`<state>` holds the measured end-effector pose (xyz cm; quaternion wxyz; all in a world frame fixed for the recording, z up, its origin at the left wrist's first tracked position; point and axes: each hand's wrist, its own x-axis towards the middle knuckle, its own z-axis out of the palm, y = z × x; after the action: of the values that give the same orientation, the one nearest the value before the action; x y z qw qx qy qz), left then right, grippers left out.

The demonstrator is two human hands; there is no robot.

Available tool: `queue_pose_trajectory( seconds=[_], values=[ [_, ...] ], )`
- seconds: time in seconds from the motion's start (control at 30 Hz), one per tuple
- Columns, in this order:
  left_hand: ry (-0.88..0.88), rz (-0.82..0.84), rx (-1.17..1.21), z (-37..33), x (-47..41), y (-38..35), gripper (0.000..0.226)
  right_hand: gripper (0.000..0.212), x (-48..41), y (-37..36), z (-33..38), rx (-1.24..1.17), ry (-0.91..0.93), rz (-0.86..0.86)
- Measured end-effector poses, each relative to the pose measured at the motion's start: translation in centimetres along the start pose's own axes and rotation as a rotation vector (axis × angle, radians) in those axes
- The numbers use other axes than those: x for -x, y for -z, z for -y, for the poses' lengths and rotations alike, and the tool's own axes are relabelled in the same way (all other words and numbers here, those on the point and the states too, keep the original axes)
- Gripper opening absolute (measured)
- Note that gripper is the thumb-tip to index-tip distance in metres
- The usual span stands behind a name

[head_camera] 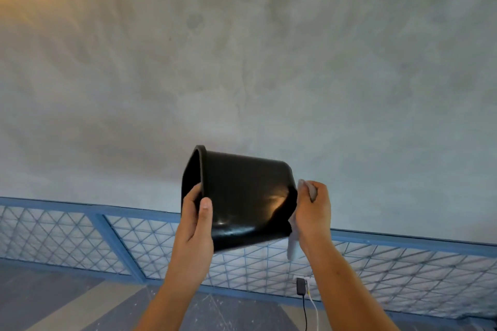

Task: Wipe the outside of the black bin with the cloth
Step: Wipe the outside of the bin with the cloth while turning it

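With only the left hand [194, 216] pinching the black bin's [242, 196] rim mid-air, a firm push from the cloth [306, 191] gripped in the right hand [313, 209] against its base could twist it loose.

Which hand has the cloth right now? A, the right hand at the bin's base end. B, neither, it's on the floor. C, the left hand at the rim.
A: the right hand holds the grey cloth at the base end of the black bin, while the left hand grips the rim.
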<state>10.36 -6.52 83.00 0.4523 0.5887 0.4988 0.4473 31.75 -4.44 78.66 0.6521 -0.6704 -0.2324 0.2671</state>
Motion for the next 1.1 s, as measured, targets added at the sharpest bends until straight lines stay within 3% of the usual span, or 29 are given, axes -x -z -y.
queue_pose_trajectory(
  seconds=[0.07, 0.2, 0.37, 0.5, 0.77, 0.87, 0.93, 1.03, 1.1],
  values=[
    [0.091, 0.127, 0.016, -0.5, -1.3, 0.2, 0.040, 0.012, 0.4, 0.3, -1.0, -0.059, -0.048, -0.091],
    [0.448, 0.344, 0.242, -1.3, -3.6, 1.7, 0.058, 0.014, 1.9, 0.9, -1.3, -0.129, -0.080, -0.148],
    [0.616, -0.033, 0.265, -2.2, -5.2, 1.3, 0.060, 0.005, 3.8, -0.2, -1.9, -0.079, 0.036, -0.044],
    [0.492, -0.214, 0.192, -2.0, -4.6, 0.9, 0.070, 0.009, 2.8, -0.1, -2.0, 0.124, 0.252, -0.013],
    [0.178, -0.330, 0.223, -0.8, -1.7, -0.4, 0.035, 0.016, 1.2, -2.5, 2.7, 0.279, 0.623, -0.115],
    [-0.013, -0.328, 0.052, -0.7, -1.2, -1.3, 0.045, 0.026, 7.0, -5.9, 3.0, 0.430, 0.883, 0.151],
    [-0.051, -0.340, 0.051, -0.2, -1.1, -1.2, 0.047, 0.025, 9.7, -6.5, 3.3, 0.439, 0.995, 0.278],
    [-0.020, -0.384, 0.135, 0.3, -0.7, 0.1, 0.044, 0.030, 6.3, -5.1, 3.3, 0.517, 1.038, 0.105],
    [-0.035, -0.390, 0.116, 0.2, -0.4, 0.6, 0.043, 0.017, 3.1, -3.7, 2.9, 0.418, 0.848, -0.008]
  ],
)
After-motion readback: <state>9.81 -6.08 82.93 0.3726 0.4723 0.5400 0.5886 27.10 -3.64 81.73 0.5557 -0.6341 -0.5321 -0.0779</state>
